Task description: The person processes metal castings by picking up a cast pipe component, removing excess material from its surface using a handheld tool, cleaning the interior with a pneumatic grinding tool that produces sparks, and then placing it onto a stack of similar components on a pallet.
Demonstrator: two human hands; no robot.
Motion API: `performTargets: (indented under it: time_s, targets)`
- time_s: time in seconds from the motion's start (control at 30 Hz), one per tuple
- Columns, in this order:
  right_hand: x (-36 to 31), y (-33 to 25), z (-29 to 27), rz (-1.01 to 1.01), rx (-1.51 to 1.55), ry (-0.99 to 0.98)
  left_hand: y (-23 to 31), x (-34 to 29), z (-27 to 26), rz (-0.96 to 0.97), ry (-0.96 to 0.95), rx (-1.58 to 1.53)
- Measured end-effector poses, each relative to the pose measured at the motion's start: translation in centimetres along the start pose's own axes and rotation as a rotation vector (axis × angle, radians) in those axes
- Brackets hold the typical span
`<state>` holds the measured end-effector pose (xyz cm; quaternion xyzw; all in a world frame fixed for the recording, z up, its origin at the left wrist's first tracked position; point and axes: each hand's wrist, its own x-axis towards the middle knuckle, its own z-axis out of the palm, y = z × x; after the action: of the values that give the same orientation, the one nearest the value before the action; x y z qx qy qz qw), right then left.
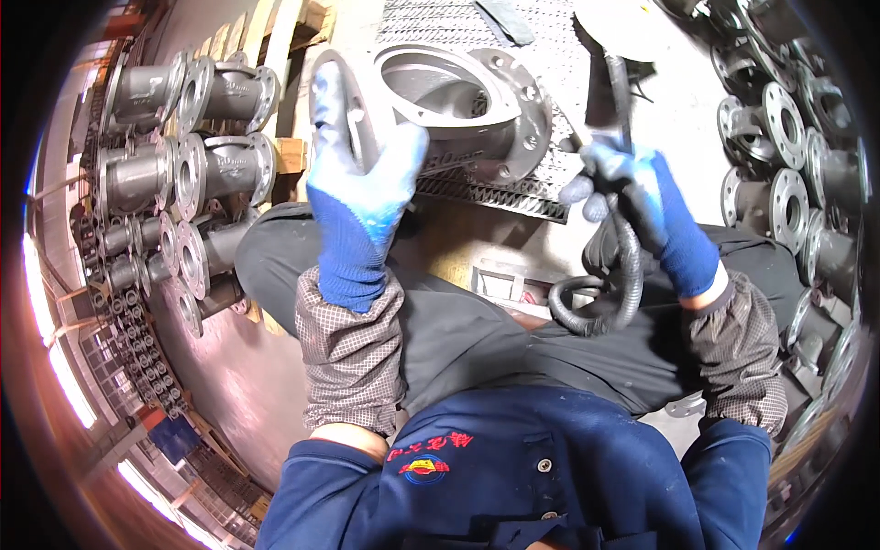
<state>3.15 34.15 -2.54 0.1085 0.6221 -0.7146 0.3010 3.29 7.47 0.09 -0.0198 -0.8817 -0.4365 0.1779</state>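
Observation:
In front of me a grey cast-metal valve body (467,147) with round flanges rests on a perforated metal grating (440,29), its wide opening facing up. My left hand (362,183), in a blue knitted glove with a pale coated palm, is closed around the flange on the casting's left side. My right hand (632,188), gloved alike, is closed around a long black hand tool (618,92) standing to the right of the casting. A black corrugated hose (631,275) loops down from this hand over my right leg. The tool's far end is blurred against bright light.
Rows of similar flanged castings stand on wooden pallets at the left (225,101) and crowd the right side (775,124). A dark flat strip (504,22) lies at the grating's far edge. My bent legs (467,335) frame the work spot.

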Motion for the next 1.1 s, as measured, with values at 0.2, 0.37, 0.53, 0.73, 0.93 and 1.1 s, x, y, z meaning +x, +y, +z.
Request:
performTargets:
  time_s: [0.2,0.37,0.53,0.73,0.93,1.1]
  targets:
    - [-1.0,3.4,2.5,0.112,0.233,-0.064,1.9,-0.4,0.2,-0.343,-0.058,-0.516]
    - [0.9,3.4,2.3,-0.021,0.365,-0.188,-1.3,-0.8,-0.2,-0.015,-0.022,-0.134]
    - [1.6,4.0,1.7,-0.44,-0.189,-0.194,-0.9,-1.0,-0.2,-0.104,-0.007,-0.245]
    - [0.0,3.1,0.8,-0.013,0.334,-0.3,0.5,-1.7,-0.5,0.105,-0.057,0.028]
    - [0.4,2.1,0.1,-0.404,-0.405,-0.264,-0.1,-2.0,-0.4,0.039,-0.045,-0.007]
    - [1.0,2.8,0.6,-0.446,-0.31,-0.241,-1.3,-2.4,-1.0,0.043,-0.007,-0.001]
